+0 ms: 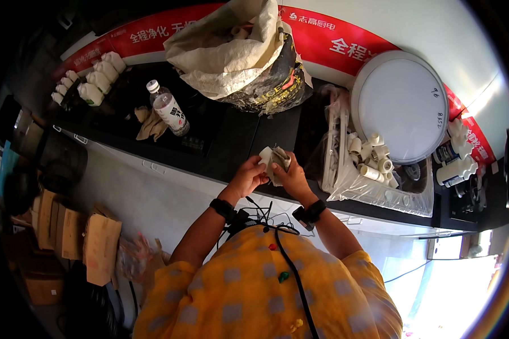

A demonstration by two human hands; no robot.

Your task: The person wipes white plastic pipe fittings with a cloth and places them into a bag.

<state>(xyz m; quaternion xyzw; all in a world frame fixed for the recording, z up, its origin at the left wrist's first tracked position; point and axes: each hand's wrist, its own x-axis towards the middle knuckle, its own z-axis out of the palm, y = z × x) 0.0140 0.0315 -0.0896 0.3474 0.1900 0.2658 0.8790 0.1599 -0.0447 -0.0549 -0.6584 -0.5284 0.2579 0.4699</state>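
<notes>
My left hand (249, 176) grips a white plastic pipe fitting (266, 156) near the counter's front edge. Against its right side, my right hand (294, 177) holds a crumpled grey-beige cloth (281, 159). The two hands are close together. Beyond them stands a large woven sack (233, 63) with its mouth open and pale fittings partly visible inside. To the right, a heap of white pipe fittings (371, 159) lies in a plastic-wrapped sink (377, 203).
On the dark counter (233, 148) a labelled bottle (169, 109) stands beside a brown cloth (151, 125). White jugs (99, 80) line the back left. A round white lid (398, 106) leans behind the sink, with white bottles (456, 169) at right. Cardboard boxes (102, 245) stand at lower left.
</notes>
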